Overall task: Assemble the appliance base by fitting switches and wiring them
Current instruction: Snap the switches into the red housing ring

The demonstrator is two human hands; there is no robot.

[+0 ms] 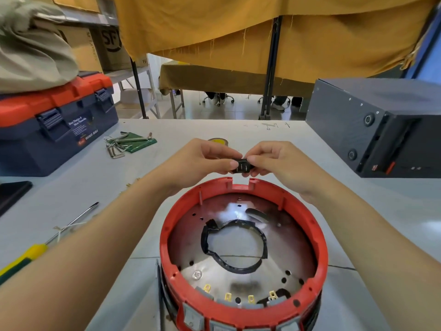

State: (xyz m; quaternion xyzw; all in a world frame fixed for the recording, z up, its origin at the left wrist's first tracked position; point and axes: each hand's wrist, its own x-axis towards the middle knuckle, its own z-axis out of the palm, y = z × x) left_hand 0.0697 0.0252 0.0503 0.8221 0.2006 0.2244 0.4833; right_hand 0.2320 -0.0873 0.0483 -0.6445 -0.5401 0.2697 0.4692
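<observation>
Grey switches (224, 303) already line the red base (321, 247) near me. Both my left hand (205, 156) and right hand (279, 161) pinch a black switch (242, 166) above its empty notch (241, 181); wiring remains.

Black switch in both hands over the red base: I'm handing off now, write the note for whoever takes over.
Left hand and right hand both pinch the black switch, held just above the empty notch in the far rim of the red base.
Done: grey switches sit along the near rim, brass terminals bare.
Left: seat this switch, then wiring. Screwdriver lies to the left.
</observation>
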